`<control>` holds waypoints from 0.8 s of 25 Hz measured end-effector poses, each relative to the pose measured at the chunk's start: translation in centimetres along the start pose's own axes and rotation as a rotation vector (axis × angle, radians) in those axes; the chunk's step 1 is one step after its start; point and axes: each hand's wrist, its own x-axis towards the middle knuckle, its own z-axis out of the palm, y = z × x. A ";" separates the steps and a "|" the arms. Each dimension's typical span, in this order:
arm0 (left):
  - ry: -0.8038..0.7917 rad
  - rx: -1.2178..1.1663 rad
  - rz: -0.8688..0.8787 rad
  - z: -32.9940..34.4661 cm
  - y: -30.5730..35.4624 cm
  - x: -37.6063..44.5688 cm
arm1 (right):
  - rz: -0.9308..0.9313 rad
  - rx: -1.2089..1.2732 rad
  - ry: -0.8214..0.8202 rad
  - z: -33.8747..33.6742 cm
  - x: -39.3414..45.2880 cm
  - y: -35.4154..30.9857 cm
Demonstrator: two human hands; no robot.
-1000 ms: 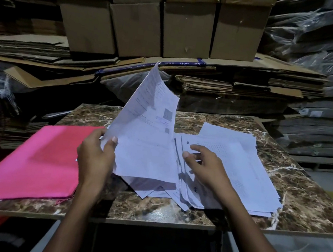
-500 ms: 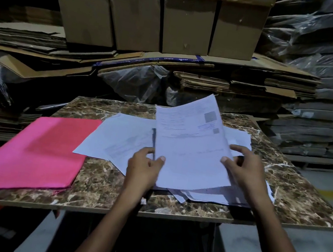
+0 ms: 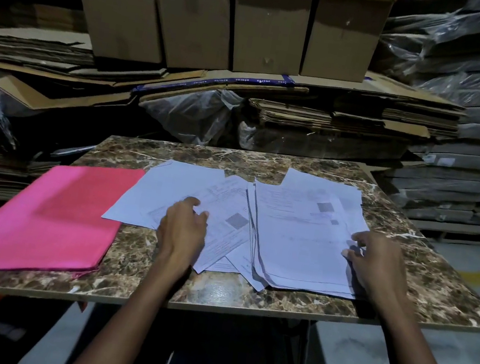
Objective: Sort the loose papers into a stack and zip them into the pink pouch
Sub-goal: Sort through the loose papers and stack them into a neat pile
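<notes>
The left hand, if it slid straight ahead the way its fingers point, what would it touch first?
The left hand already rests on loose papers; going on, it would likely cross them, then reach the bare marble table.

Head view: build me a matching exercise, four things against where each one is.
Things:
1. pouch
2. stack
3. left hand
4. boxes

Places:
A. piled behind the table
B. on the loose sheets mid-table
C. flat at the table's left end
D. right of the loose sheets, with the right hand at its right edge

Pairs: 1-C, 2-D, 3-B, 4-A
</notes>
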 end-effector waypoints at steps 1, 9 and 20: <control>-0.022 0.103 -0.012 -0.2 -1.2 1.3 | -0.007 -0.037 0.019 0.1 0.0 -0.1; -0.220 0.515 -0.067 -0.9 -4.5 6.6 | -0.138 0.153 -0.082 0.7 -0.2 -6.9; -0.141 0.085 -0.199 -4.0 -7.0 5.7 | -0.186 0.417 -0.518 3.7 -4.7 -16.9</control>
